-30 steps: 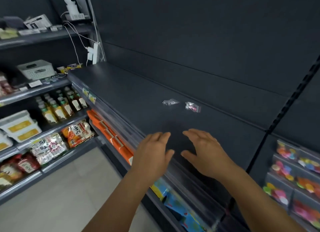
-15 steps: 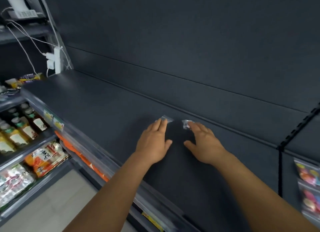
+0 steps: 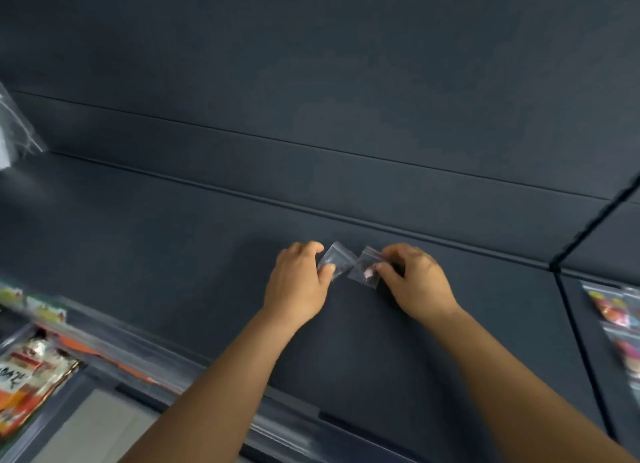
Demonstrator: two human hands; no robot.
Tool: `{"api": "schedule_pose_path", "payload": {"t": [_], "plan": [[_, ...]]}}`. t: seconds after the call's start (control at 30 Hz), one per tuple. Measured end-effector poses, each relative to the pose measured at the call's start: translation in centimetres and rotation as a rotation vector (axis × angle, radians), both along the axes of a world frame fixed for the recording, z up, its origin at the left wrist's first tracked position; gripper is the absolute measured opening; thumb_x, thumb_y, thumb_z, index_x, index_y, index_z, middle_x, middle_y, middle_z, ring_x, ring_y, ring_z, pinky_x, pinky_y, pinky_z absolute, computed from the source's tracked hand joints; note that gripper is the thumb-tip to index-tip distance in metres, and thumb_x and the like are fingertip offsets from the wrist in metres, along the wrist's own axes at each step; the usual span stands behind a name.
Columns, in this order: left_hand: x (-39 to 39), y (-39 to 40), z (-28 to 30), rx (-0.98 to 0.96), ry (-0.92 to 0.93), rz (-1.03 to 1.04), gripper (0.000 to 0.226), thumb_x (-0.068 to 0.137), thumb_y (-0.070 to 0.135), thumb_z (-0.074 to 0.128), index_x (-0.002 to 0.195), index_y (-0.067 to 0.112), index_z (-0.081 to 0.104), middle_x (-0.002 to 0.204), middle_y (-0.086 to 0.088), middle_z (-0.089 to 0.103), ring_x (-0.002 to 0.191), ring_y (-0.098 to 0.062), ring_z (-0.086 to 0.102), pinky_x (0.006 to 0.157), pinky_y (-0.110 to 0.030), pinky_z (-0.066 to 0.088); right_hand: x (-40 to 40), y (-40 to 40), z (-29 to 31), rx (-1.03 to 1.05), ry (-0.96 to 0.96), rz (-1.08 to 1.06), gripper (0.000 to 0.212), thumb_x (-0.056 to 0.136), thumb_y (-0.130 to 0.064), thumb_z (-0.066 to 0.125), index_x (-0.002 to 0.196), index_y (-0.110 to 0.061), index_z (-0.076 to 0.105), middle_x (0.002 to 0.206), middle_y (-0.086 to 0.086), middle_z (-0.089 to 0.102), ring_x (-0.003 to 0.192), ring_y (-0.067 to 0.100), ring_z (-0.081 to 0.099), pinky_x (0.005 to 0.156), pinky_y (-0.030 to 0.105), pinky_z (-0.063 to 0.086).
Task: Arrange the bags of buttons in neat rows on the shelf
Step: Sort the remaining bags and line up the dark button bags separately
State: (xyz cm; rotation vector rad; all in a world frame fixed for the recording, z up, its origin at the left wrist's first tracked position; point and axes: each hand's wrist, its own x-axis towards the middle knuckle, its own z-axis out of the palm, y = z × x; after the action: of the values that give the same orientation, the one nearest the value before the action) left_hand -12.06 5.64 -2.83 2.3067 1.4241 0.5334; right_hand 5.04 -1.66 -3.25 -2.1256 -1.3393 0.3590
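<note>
The left hand [image 3: 298, 282] pinches a clear bag [image 3: 337, 258] on the dark shelf [image 3: 173, 255]. Just right, the right hand [image 3: 417, 282] pinches a 2nd bag [image 3: 363, 268], corners touching.

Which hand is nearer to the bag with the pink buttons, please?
The right hand: it pinches the bag with the pink buttons at that bag's right edge. The left hand lies further left, pinching the other clear bag.

two small clear zip bags are being held just above the dark shelf [image 3: 207, 255], corners touching: the left bag [image 3: 336, 259] looking nearly empty, the right bag [image 3: 364, 268] showing something pink inside.
</note>
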Motion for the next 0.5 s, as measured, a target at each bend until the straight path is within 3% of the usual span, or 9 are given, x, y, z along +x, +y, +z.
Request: {"api": "schedule_pose_path", "payload": {"t": [0.07, 0.13, 0.2, 0.3, 0.33, 0.43, 0.5], "plan": [[0.5, 0.9, -0.3, -0.069, 0.04, -0.005, 0.047, 0.093, 0.037, 0.051, 0.134, 0.015, 0.044, 0.128, -0.003, 0.053, 0.122, -0.023, 0.04, 0.094, -0.037, 0.041, -0.3, 0.6, -0.1, -0.124, 0.012, -0.063, 0.043, 0.085, -0.038, 0.063, 0.122, -0.017, 0.055, 0.115, 0.004, 0.058, 0.113, 0.026, 0.049, 0.09, 0.032, 0.041], [1.1, 1.7, -0.6, -0.116, 0.037, -0.01, 0.049, 0.089, 0.039, 0.057, 0.129, 0.011, 0.05, 0.129, -0.003, 0.054, 0.122, -0.024, 0.043, 0.094, -0.039, 0.043, -0.7, 1.5, -0.1, -0.182, 0.062, -0.122, 0.053, 0.082, -0.039, 0.066, 0.126, -0.015, 0.052, 0.119, 0.006, 0.057, 0.114, 0.028, 0.049, 0.09, 0.034, 0.043], [1.6, 2.2, -0.9, -0.182, 0.004, -0.009, 0.044, 0.083, 0.039, 0.065, 0.117, 0.012, 0.058, 0.121, 0.0, 0.06, 0.115, -0.023, 0.052, 0.089, -0.039, 0.048, -0.9, 2.2, 0.1, -0.231, 0.098, -0.16, 0.047, 0.079, -0.038, 0.069, 0.117, -0.014, 0.057, 0.108, 0.006, 0.062, 0.106, 0.027, 0.054, 0.08, 0.034, 0.047], [1.9, 2.1, -0.6, -0.275, -0.061, -0.008, 0.029, 0.078, 0.033, 0.071, 0.103, 0.022, 0.063, 0.104, 0.003, 0.066, 0.099, -0.021, 0.06, 0.081, -0.034, 0.052, -1.1, 2.6, 1.0, -0.278, 0.159, -0.153, 0.018, 0.078, -0.032, 0.07, 0.079, -0.016, 0.062, 0.072, -0.001, 0.058, 0.076, 0.02, 0.057, 0.058, 0.026, 0.043], [1.8, 2.1, -0.6, -0.283, -0.085, -0.017, 0.021, 0.078, 0.032, 0.072, 0.095, 0.023, 0.064, 0.098, 0.004, 0.066, 0.094, -0.019, 0.061, 0.078, -0.031, 0.052, -1.2, 2.4, 1.3, -0.271, 0.187, -0.142, 0.019, 0.078, -0.031, 0.072, 0.072, -0.019, 0.058, 0.068, -0.004, 0.055, 0.071, 0.017, 0.054, 0.055, 0.025, 0.04], [1.9, 1.9, -0.2, -0.328, -0.22, -0.056, 0.009, 0.08, 0.025, 0.069, 0.083, 0.021, 0.061, 0.082, 0.007, 0.065, 0.075, -0.013, 0.06, 0.061, -0.022, 0.045, -1.5, 1.3, 2.0, -0.15, 0.313, -0.153, 0.025, 0.075, -0.025, 0.077, 0.072, -0.016, 0.054, 0.065, -0.005, 0.051, 0.062, 0.012, 0.048, 0.052, 0.022, 0.036], [2.3, 1.6, 0.1, -0.41, -0.354, -0.072, 0.006, 0.081, 0.019, 0.066, 0.084, 0.018, 0.061, 0.079, 0.006, 0.066, 0.071, -0.012, 0.059, 0.058, -0.02, 0.043, -1.6, 0.2, 2.5, -0.029, 0.428, -0.2, 0.027, 0.072, -0.019, 0.079, 0.075, -0.014, 0.052, 0.065, -0.004, 0.053, 0.058, 0.01, 0.046, 0.051, 0.021, 0.036]]}}
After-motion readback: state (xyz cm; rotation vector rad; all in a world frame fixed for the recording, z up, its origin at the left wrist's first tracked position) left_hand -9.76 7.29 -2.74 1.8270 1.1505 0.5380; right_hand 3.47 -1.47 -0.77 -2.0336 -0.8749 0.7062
